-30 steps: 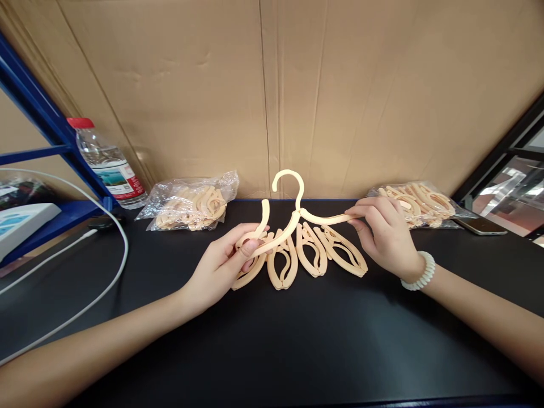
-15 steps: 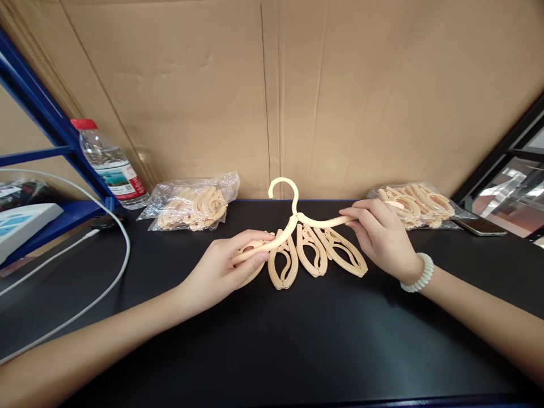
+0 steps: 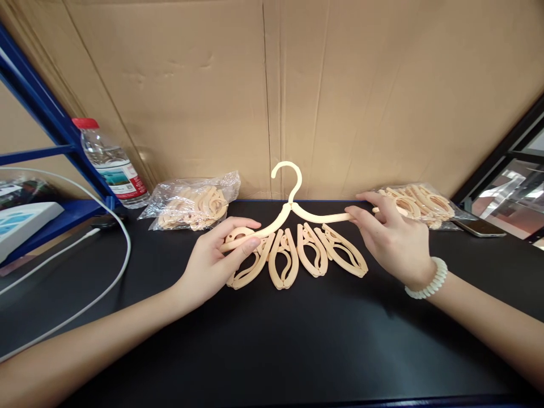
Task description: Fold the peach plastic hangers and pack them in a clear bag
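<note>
A cream-coloured folding clothes hanger (image 3: pixel 312 216), its arms spread and its hook up, is held above the black tabletop. My left hand (image 3: pixel 215 252) is closed on the hanger's left arm, thumb in front and fingers behind. On the other side my right hand (image 3: pixel 389 241) grips the right arm loosely near its end, some fingers stretched out; the tip sticks out past them. Below the hanger lie several folded hangers in a row, among them one (image 3: pixel 284 266) in the middle and one (image 3: pixel 346 255) to the right. My left hand partly covers the leftmost.
Clear plastic bags of folded hangers lie at the back left (image 3: pixel 191 204) and back right (image 3: pixel 419 204). A red-capped water bottle (image 3: pixel 113 164) leans by the blue frame. A white cable (image 3: pixel 123 260) curves across the left. A phone (image 3: pixel 480 226) rests at right. Cardboard (image 3: pixel 191 85) stands behind.
The hanger has risen slightly, its hook now higher. My left hand has slid left and my right hand a little right, its fingers more spread.
</note>
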A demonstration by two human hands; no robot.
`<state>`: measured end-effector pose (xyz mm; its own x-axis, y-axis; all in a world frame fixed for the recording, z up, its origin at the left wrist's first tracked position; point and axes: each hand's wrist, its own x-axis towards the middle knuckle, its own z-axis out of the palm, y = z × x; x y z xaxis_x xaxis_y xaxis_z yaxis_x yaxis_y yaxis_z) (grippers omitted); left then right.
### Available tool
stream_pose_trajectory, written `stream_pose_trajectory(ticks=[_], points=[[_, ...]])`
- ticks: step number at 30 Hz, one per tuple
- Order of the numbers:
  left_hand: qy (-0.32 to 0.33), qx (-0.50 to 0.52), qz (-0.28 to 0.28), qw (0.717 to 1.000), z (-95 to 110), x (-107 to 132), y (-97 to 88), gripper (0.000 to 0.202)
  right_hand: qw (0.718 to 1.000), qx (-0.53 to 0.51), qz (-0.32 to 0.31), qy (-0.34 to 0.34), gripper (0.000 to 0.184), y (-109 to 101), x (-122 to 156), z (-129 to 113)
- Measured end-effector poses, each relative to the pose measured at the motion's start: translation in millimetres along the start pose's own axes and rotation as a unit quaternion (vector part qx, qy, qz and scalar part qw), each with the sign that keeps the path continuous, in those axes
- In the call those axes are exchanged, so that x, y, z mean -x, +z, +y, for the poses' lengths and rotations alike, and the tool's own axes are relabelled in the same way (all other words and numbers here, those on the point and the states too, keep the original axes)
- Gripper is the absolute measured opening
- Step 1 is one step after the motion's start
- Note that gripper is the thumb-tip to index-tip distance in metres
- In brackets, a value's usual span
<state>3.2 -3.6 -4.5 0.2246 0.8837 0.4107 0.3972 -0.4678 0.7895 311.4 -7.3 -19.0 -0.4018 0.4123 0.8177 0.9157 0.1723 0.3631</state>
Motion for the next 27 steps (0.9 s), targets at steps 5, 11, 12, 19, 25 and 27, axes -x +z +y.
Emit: stream_pose_trajectory(ticks=[5,11,12,19,25,27], points=[[-0.037,0.05,-0.011,0.998,-4.9,-1.6,0.7,0.029,0.999,-0.031,-0.022,0.003,0.019,2.8,-0.2,0.8],[-0.038,0.055,-0.018,0.998,-7.7,-2.1,1.0,0.028,0.978,-0.198,-0.063,0.016,0.025,12.3,4.6,-1.6],[-0.034,0.05,-0.02,0.998,-7.5,-1.7,1.0,0.028,0.971,-0.229,-0.059,0.021,0.027,12.8,5.0,-2.2],[-0.024,0.044,-0.03,0.998,-7.4,-0.2,0.5,0.025,0.91,-0.398,-0.066,0.096,0.029,7.0,1.2,-3.4],[-0.025,0.065,-0.037,0.997,-7.4,-2.5,0.7,0.02,0.734,-0.619,-0.123,0.252,0.032,6.9,0.2,-3.3],[-0.023,0.068,-0.042,0.997,-6.2,-2.3,0.7,0.021,0.696,-0.65,-0.119,0.281,0.032,7.2,-0.6,-3.3]])
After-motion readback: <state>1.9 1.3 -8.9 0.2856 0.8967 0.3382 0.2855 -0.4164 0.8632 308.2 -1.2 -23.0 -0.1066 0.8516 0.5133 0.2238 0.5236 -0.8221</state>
